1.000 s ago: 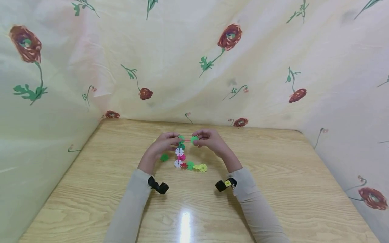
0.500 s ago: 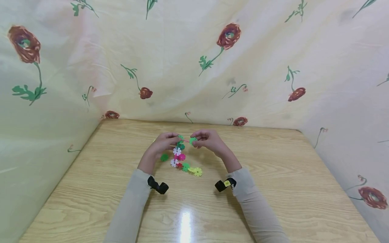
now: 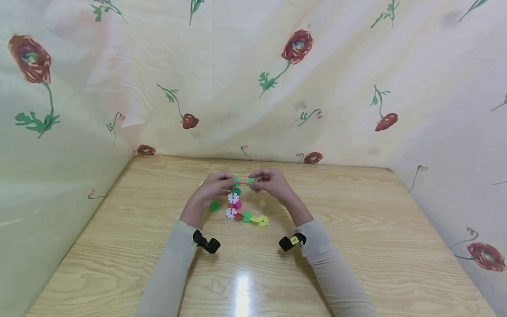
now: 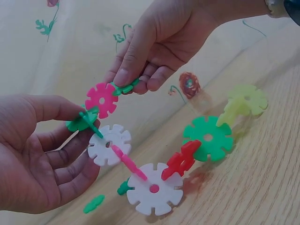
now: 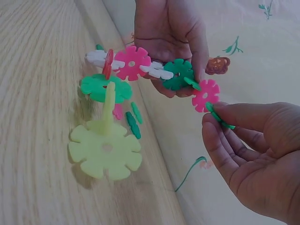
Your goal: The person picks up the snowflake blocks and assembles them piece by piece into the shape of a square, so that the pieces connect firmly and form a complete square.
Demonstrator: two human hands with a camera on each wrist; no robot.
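Observation:
A chain of slotted plastic flower discs hangs between the hands. The left hand [image 3: 214,186] pinches a green disc [image 4: 80,123] near the chain's upper end. From there a pink disc [image 4: 101,104] links to a small green disc [image 5: 219,117], which the right hand [image 3: 276,187] pinches between thumb and fingers. Below the left hand run white discs [image 4: 164,199] joined by a pink disc [image 5: 132,61]. Past them come a red disc [image 4: 183,160], a green disc [image 4: 215,151] and yellow discs [image 5: 105,161] at the far end. Fingers hide part of both held discs.
Loose discs lie on the wooden table [image 3: 356,246]: a green disc [image 3: 214,205], a pink disc [image 5: 117,111] and a teal disc [image 5: 132,125]. Flower-patterned cloth [image 3: 222,79] rises behind the table and along both sides.
The chain's hanging end swung left and toward the person, then partly back to the right. The right hand has shifted slightly left. Both hands keep their grip.

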